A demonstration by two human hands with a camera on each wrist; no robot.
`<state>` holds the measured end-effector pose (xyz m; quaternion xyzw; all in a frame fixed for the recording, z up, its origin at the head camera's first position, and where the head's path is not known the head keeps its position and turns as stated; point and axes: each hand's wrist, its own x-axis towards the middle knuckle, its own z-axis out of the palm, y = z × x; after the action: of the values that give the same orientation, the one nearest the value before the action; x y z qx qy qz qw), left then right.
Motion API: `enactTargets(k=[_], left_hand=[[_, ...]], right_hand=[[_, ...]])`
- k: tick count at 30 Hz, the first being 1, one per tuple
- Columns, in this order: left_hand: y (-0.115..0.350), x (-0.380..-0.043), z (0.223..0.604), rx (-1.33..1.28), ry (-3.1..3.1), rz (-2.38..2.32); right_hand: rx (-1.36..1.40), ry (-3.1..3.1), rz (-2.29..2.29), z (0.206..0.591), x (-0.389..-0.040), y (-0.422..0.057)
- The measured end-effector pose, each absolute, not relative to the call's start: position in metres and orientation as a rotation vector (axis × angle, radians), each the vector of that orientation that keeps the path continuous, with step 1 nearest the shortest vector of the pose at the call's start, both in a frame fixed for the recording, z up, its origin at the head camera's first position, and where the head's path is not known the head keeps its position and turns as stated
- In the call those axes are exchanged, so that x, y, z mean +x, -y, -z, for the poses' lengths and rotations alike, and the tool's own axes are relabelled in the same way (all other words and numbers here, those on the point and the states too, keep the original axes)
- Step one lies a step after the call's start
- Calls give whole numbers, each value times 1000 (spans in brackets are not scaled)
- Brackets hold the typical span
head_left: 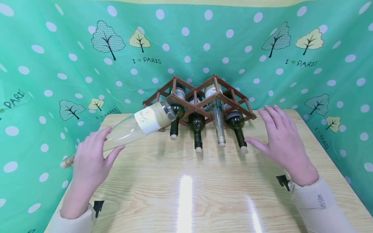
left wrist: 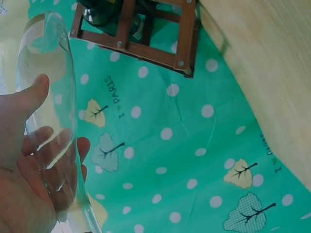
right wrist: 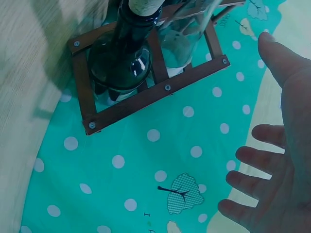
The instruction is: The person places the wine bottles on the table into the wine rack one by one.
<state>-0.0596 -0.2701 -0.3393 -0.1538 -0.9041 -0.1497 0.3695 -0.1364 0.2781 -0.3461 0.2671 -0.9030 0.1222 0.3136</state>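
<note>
My left hand (head_left: 91,158) grips a clear glass bottle (head_left: 150,119) with a white and cream label, fingers and thumb wrapped round its body. The bottle is tilted, its base toward the rack and its corked neck pointing down and left. In the left wrist view the thumb lies across the clear glass (left wrist: 51,97). A brown wooden wine rack (head_left: 247,112) stands at the back, and the bottle's base overlaps its left part in the head view. Beyond the rack's right end my right hand (head_left: 282,142) hovers, fingers extended, thumb apart, holding nothing.
Several corked bottles lie in the rack with necks toward me: a dark green one (head_left: 197,124), a clear one (head_left: 217,116) and a dark green one at the right (head_left: 235,121) among them. A green dotted cloth (head_left: 186,45) hangs behind the wooden table (head_left: 151,181) and along its sides.
</note>
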Motion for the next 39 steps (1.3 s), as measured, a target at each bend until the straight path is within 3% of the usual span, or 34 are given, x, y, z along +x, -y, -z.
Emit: enactTargets(k=[21,39], left_hand=[[292,-41,373,-310,2445,384],[291,-48,402,-212,2590,409]], right_hand=[[679,2401,-313,352,-136,-288],[703,2382,-315,354,-136,-288]])
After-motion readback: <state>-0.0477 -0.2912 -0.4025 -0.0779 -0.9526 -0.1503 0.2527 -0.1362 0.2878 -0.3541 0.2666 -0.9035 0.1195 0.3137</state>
